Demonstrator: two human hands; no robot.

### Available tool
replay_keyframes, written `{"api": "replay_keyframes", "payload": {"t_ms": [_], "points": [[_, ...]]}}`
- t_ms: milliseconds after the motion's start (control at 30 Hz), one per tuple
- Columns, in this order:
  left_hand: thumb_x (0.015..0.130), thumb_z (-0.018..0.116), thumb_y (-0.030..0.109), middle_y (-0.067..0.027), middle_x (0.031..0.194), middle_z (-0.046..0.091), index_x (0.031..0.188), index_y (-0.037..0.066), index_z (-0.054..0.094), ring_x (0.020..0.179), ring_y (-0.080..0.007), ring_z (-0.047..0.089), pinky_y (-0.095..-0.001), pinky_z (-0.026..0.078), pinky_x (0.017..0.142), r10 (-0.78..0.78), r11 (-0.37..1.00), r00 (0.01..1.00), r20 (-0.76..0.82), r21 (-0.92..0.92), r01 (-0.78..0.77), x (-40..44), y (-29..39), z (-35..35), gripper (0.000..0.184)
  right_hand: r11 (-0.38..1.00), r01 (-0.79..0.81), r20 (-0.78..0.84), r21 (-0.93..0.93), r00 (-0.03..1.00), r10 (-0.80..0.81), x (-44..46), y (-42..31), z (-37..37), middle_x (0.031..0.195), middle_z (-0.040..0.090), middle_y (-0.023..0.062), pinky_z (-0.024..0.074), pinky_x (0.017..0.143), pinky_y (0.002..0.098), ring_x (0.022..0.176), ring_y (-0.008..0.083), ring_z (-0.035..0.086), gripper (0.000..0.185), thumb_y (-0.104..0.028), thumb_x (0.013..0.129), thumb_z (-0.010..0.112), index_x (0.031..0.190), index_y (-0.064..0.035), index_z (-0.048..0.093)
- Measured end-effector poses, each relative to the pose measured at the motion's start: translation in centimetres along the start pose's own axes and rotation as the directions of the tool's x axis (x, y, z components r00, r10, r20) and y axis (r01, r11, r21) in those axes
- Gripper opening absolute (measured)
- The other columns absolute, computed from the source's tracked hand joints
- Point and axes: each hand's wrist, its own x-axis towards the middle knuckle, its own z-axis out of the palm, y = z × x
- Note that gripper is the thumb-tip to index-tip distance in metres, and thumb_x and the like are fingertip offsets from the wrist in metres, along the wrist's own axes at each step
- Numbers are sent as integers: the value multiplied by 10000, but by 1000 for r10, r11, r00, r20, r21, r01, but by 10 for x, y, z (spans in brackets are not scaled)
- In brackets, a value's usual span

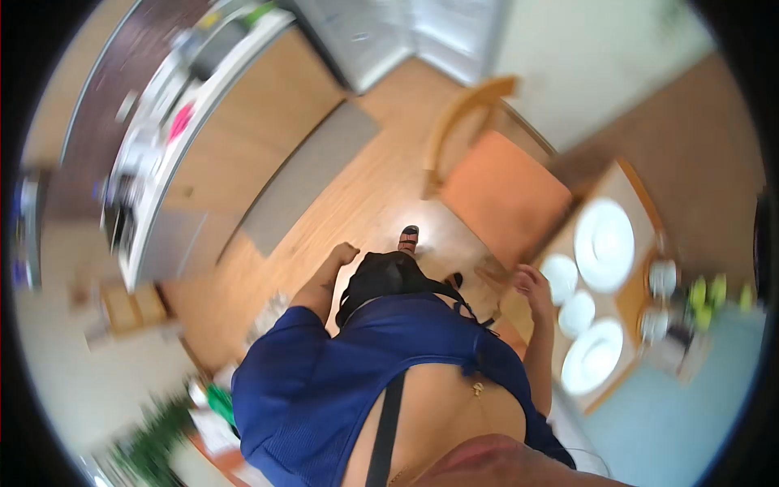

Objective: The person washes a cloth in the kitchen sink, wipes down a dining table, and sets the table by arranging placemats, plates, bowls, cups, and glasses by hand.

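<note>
My left hand (347, 253) hangs beside the black garment (381, 277) at my waist, its fingers curled in and nothing visible in them. My right hand (531, 286) is held out at the table's near edge, fingers apart and holding nothing I can see. Close to that hand is a small white plate or bowl (560, 278). Another small white dish (577, 315) sits beside it, between a large white plate (604, 245) and a second large white plate (593, 355). I cannot tell whether my right hand touches the table (558, 380).
A chair with an orange seat (510, 193) stands ahead at the table. Glasses (664, 277) and a yellow-green plant (706, 300) are at the table's far side. To the left runs a cluttered counter (243, 122), with a grey mat (312, 178) on the floor. An open fridge (381, 40) stands ahead.
</note>
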Motion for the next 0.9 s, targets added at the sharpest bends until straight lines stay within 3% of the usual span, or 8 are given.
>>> {"api": "replay_keyframes", "payload": {"t_ms": [167,267,400,467,600,733,833,900], "points": [[756,489,402,-209,1002,593,847,27,643,954,-364,551,-424,404,879,-432,821,852,-296,-521,235,-60,-93,10,416,977,205,191,-56,963,-191,50,-85,106,838,574,21,454,619,203,669,87,535,238,-163,871,529,1072,-38,552],[755,497,403,-198,1015,591,871,50,648,974,-347,545,-436,352,932,-423,798,883,-205,-546,255,-67,-161,10,401,946,303,352,-116,903,-247,68,-136,232,844,576,23,466,644,213,683,91,544,246,-172,865,544,1071,-38,558],[779,504,405,-186,1016,598,945,67,641,997,-342,535,-433,311,965,-602,702,698,-388,-673,232,-87,-263,5,401,931,320,582,-177,797,-163,88,-159,428,837,582,29,464,663,216,738,90,539,195,-134,870,529,1030,-34,579],[771,555,375,-189,1052,586,994,44,619,1036,-355,516,-420,335,952,-675,572,671,-305,-792,216,-117,-306,-22,405,891,418,751,-176,642,-153,92,-162,526,832,589,26,458,655,224,736,90,541,188,-127,857,547,1021,-43,586],[764,613,282,-187,1081,576,1024,27,601,1051,-288,520,-349,382,909,-891,158,413,-188,-982,-106,-157,-390,-33,364,721,676,962,-154,270,-48,60,-176,699,819,606,43,455,658,243,712,97,551,197,-139,836,569,996,-28,597],[790,598,249,-143,963,621,1042,28,591,951,-226,565,-327,426,835,-973,21,200,-118,-902,-430,-178,-429,-34,335,629,759,986,-167,120,116,33,-188,809,828,619,67,461,681,256,734,115,566,224,-154,825,582,1002,-15,593],[790,597,279,-115,909,629,1055,28,582,900,-210,579,-318,440,803,-969,-232,210,132,-786,-573,-166,-432,-11,366,551,822,971,-145,12,238,49,-182,876,852,628,78,464,699,279,763,131,577,246,-162,810,598,1010,-20,594],[786,599,305,-113,923,621,1065,32,577,906,-194,571,-300,431,812,-907,-409,304,292,-786,-464,-157,-422,-9,391,432,895,951,-109,-33,307,77,-182,913,912,632,97,470,726,311,799,165,591,285,-190,791,616,1032,-40,595]]}}
